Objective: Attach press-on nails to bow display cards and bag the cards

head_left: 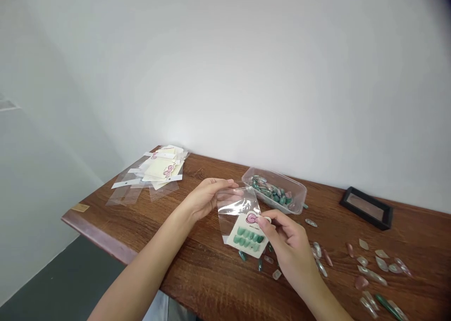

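A clear plastic bag (230, 207) is in my left hand (207, 198), its fingers closed at the bag's upper left side. My right hand (291, 240) pinches a cream card (244, 249) by its upper right corner, near a printed pink bow. Two rows of green press-on nails (249, 239) sit on that card. The card is tilted and overlaps the lower part of the bag; whether it is inside or in front I cannot tell. Several loose nails (260, 264) lie on the wood just below the card. My left fingertips are partly hidden behind the film.
On the wooden table (211, 278), a stack of cream cards and clear bags (160, 168) lies at the back left. A clear plastic tub (299, 200) of nails stands behind my hands. A black framed box (366, 208) is back right. Loose nails (371, 275) are scattered at right.
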Motion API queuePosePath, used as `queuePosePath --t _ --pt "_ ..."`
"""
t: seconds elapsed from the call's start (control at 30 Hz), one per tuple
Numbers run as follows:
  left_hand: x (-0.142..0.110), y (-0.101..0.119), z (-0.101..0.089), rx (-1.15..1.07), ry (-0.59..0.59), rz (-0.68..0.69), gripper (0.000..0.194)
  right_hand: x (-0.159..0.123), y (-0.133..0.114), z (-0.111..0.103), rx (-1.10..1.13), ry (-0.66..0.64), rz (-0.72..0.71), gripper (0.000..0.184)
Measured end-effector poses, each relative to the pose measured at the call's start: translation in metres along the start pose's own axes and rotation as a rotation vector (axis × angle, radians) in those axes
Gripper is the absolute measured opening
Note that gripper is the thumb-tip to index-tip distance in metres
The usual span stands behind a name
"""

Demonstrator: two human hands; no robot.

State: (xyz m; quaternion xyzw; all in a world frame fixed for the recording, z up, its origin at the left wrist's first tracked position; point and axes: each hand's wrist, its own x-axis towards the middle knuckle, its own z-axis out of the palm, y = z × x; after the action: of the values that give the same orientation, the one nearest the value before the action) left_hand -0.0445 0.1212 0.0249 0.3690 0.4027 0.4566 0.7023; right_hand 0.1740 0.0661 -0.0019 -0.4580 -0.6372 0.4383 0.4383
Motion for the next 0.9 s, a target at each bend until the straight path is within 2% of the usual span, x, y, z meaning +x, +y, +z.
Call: queuePosePath --t 0.2,0.5,0.73,0.9 --pt "-0.001 -0.001 0.002 0.026 0.006 -0.036 0.020 -0.001 -0.005 0.000 0.003 0.028 -0.002 0.032" --pt "0.000 -0.003 -0.002 0.025 0.029 0.036 0.025 -0.004 -0.013 0.004 -0.007 0.016 0.017 0.036" --pt "-0.011 0.000 0.010 0.034 -0.063 0.060 0.035 -0.004 -0.017 0.005 0.129 0.096 0.083 0.038" --pt "-0.009 -0.007 0.014 0.058 -0.057 0.066 0.023 -0.004 -0.016 0.005 0.181 0.107 0.132 0.038"
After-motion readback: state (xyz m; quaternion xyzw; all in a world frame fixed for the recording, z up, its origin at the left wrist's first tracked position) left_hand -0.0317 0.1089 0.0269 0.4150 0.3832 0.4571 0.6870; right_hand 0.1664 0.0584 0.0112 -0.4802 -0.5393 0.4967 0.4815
